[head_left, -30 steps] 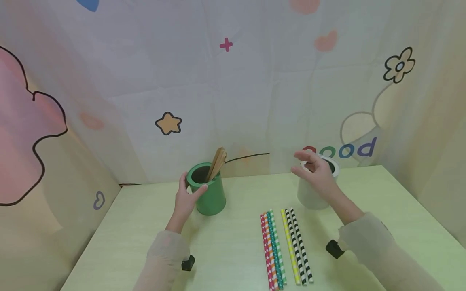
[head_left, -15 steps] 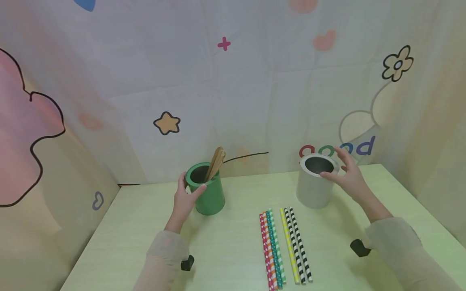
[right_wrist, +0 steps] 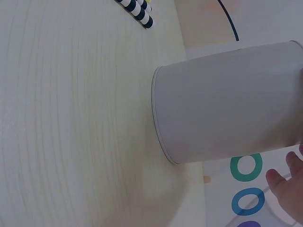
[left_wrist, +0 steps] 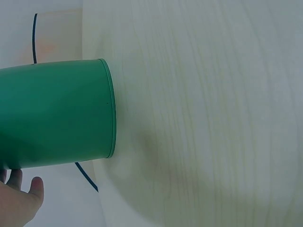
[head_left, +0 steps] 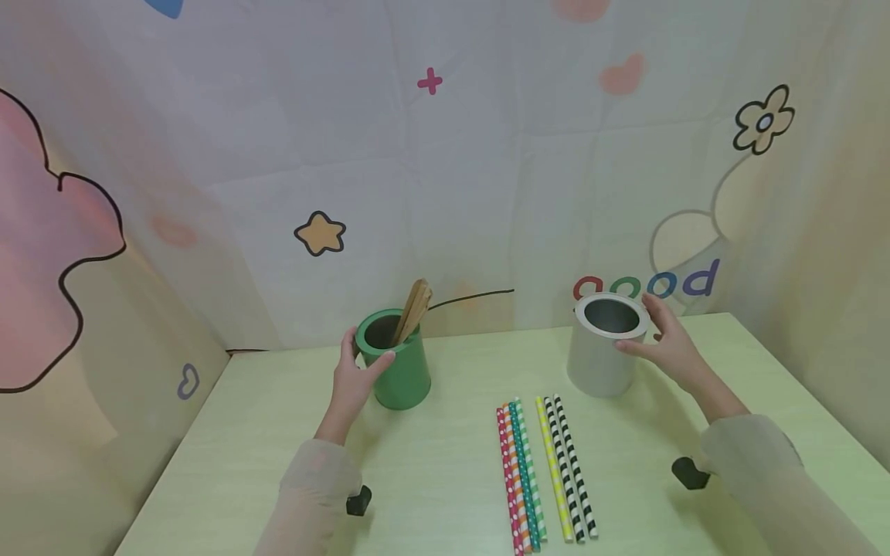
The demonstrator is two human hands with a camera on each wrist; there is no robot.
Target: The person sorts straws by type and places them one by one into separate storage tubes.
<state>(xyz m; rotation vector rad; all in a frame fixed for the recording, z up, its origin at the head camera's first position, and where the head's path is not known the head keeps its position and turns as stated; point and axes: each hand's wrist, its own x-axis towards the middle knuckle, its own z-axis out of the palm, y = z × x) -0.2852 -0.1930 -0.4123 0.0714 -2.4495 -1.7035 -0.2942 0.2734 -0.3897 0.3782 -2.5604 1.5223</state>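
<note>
My left hand [head_left: 353, 377] grips a green cup [head_left: 399, 371] at its left side, thumb by the rim; its fingers [left_wrist: 19, 201] show beside the green cup [left_wrist: 57, 113] in the left wrist view. Several wooden sticks [head_left: 415, 307] lean inside that cup. My right hand [head_left: 666, 346] curls round the right side of a white cup [head_left: 598, 359], thumb on its wall, fingers behind the rim. In the right wrist view the white cup [right_wrist: 227, 101] fills the frame with fingertips [right_wrist: 286, 184] behind it. Both cups stand upright on the table [head_left: 243, 432].
Several patterned paper straws [head_left: 544, 472] lie side by side on the table between the cups and the near edge; striped straw ends [right_wrist: 137, 10] show in the right wrist view. A printed fabric backdrop [head_left: 445, 193] closes the table's back and sides.
My right hand moved from in front of the white cup round to its right side and closed onto it. The left hand and green cup stayed put.
</note>
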